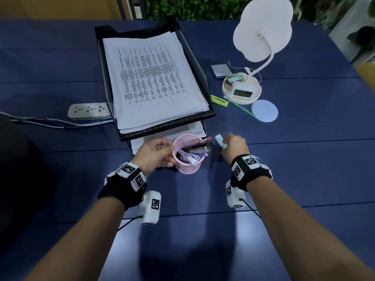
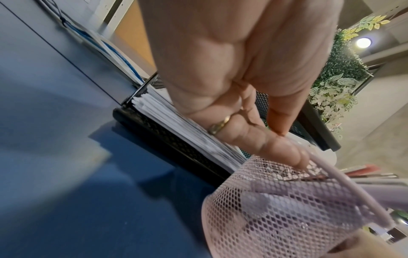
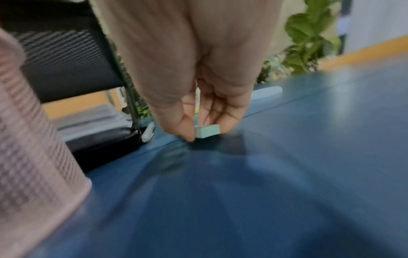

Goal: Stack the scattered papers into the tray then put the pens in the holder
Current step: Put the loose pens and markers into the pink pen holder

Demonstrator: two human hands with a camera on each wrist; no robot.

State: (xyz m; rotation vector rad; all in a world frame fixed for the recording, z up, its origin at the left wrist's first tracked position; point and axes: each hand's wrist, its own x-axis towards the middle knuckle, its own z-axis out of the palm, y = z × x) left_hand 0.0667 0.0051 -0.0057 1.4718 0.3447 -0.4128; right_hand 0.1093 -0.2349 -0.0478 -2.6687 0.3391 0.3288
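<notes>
Left hand (image 1: 157, 154) is wrapped around the pink mesh holder (image 1: 187, 166), fingers on the rim at its 9 o'clock side, thumb lower on the wall. My guess is that's just to keep the thing from tipping or skating while stuff gets dropped in, since it's light and already leaning with pens (image 1: 194, 152) poking out toward 2 o'clock.

Right hand (image 1: 234, 148) sits just off the holder at 3 o'clock, pinching a small pale-blue block (image 1: 220, 141) between thumb and fingertips. Looks like an eraser or a marker cap, can't tell which. The wrist view shows it held low, just above the desk (image 1: 294, 159), so I'd say it's a fresh pickup headed for the holder.

Papers (image 1: 154, 78) are already stacked in the black tray (image 1: 205, 82) at 12 o'clock from the holder, top sheet a printed table, slightly skewed. A second pile sits in the lower tier. So the paper half looks done.

A green pen (image 1: 240, 107) and a yellow highlighter (image 1: 220, 100) are lying out at about 1 o'clock, beside the white lamp (image 1: 261, 37); probably next.

The desk is dark blue with seams running across. There's a power strip (image 1: 89, 110) at 10 o'clock, a round coaster (image 1: 264, 110) by the lamp, and leafy greenery along the far edge.
</notes>
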